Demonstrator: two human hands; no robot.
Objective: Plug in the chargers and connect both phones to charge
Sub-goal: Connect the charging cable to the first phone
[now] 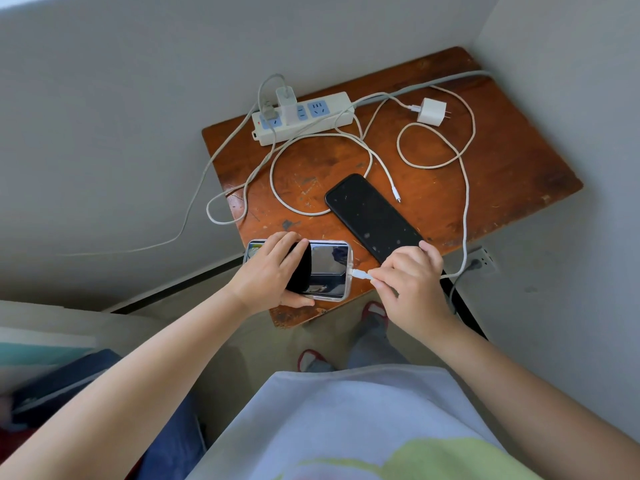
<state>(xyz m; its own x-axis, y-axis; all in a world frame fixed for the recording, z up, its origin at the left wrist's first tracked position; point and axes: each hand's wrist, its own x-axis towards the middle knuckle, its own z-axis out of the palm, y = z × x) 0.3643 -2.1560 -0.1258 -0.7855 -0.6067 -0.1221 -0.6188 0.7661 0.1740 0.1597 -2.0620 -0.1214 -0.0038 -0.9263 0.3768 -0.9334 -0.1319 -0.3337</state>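
Observation:
My left hand point(273, 271) grips a phone in a clear case point(329, 268) at the table's near edge. My right hand point(408, 278) pinches a white cable plug point(360, 274) whose tip sits at the phone's right end. That cable runs up to a loose white charger point(431, 111) lying unplugged on the table. A black phone point(374, 216) lies flat in the middle, with a free cable end point(396, 195) beside it. That second cable leads to a white charger point(287, 103) plugged into the white power strip point(332, 114).
The small worn wooden table point(512, 168) stands in a wall corner. A wall socket point(481, 261) with a grey plug sits low on the right. Grey cables hang off the table's left side. My feet in red slippers point(374, 311) are under the near edge.

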